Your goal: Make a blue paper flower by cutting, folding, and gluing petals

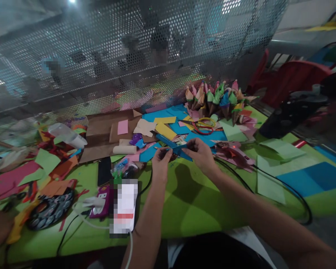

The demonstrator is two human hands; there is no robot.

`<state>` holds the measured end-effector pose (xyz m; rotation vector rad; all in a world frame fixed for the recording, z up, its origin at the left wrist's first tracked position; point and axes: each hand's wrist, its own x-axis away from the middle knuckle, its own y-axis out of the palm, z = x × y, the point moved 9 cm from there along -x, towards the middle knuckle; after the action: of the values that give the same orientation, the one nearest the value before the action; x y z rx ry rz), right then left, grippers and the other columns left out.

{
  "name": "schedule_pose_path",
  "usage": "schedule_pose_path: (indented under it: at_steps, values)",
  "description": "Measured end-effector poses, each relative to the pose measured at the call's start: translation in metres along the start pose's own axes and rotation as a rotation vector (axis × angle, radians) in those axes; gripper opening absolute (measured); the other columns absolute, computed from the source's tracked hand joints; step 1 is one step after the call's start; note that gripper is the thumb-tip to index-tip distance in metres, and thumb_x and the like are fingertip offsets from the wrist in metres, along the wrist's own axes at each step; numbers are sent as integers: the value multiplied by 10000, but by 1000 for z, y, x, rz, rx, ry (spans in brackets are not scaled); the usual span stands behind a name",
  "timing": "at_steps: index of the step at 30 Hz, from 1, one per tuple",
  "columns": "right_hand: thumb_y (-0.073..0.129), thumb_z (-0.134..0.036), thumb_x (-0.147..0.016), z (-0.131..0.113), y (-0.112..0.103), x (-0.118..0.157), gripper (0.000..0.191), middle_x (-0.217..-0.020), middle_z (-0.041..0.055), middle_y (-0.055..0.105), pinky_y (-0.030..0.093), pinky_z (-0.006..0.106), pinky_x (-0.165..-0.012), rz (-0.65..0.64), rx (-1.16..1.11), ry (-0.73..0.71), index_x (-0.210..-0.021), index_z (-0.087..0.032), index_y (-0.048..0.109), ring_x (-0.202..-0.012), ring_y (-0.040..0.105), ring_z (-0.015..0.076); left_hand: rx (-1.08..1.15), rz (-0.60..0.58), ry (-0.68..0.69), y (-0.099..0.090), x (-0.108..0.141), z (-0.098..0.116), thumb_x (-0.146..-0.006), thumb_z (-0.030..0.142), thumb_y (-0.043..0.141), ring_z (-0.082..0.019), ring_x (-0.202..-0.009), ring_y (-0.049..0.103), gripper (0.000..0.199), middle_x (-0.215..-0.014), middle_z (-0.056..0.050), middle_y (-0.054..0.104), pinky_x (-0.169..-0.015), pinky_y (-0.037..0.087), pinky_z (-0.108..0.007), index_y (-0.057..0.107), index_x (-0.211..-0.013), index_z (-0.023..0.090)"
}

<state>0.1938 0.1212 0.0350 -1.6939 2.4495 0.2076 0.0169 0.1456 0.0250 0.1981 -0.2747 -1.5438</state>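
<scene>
Head cam, staring at a perforated metal screen [81, 82] along the back, then down onto a bright green table [190, 213], seriously buried in paper scraps [47, 162]. Next size down, brown paper [98, 136] spread out toward the left rear. Then bare hands, left hand [161, 160] and right hand [201, 154], both up over the middle, fingers bunched and pinching rather than spread. Just right of the right hand, a pink tool, probably a glue gun [239, 154], not being touched. Left of the left forearm [153, 200], a lit phone [130, 198], then a purple packet [108, 201]. Smaller now, and kind of the main bit: a piece of blue paper [179, 150], right in the gap between both hands. To the right of the left hand, to the left of the right one, long axis running roughly hand to hand. Pinched from both sides, so about equally near to each. Can't make out exact edges, thanks to more blue sheets [170, 112] behind. Tiniest stuff, writing: pale marks on the packet, too blurry to read, phone screen pixelated, zero brands legible.
</scene>
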Motion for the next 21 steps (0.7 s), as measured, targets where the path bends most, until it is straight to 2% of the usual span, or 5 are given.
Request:
schedule_pose_path:
  at_steps: [14,21]
  values:
    - [698,-417,-706,-2,-1,-1,224,-651,-10,557,381,288,-575,1,15,-19,-711,-227,581,-627,486,162,2,24,-3,-2,0,0,-512,461,916,-109,-618,623,447,-677,37,628,-666,568,-277,642,-736,188]
    - [722,-416,-671,5,-2,-3,235,-636,-14,567,389,292,-571,6,-15,17,-706,-227,587,-612,487,158,2,20,-13,-2,0,0,-503,464,923,-110,-628,620,458,-670,37,625,-664,574,-273,641,-733,185]
